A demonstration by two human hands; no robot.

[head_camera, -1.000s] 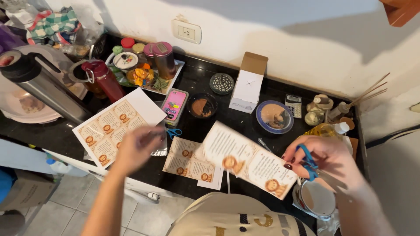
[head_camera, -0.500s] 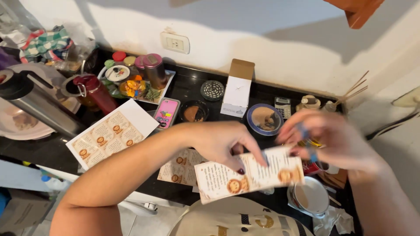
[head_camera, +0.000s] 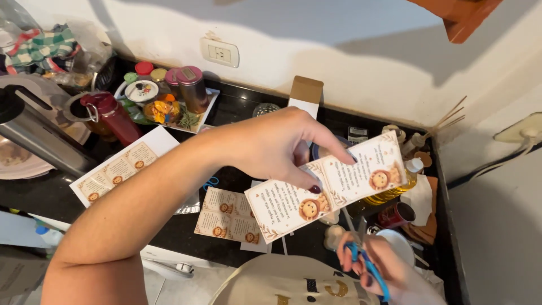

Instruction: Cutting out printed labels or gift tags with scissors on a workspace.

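- We see a home kitchen: a dark stone counter (head_camera: 237,113) along a white wall.
- We note spice jars (head_camera: 192,87) on a tray at its back edge, an oil bottle (head_camera: 395,189).

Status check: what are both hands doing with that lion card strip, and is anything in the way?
Left hand pinches the lion card strip, held up over the counter. Right hand grips blue scissors below the strip. Nothing between scissors and strip.

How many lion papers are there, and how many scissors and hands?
Printed lion papers: 3 – the strip pinched in the left hand, a sheet on the counter's left, a piece lying below the strip.
Blue-handled scissors: 1, in the right hand.
Hands: 2.
Total: 6.
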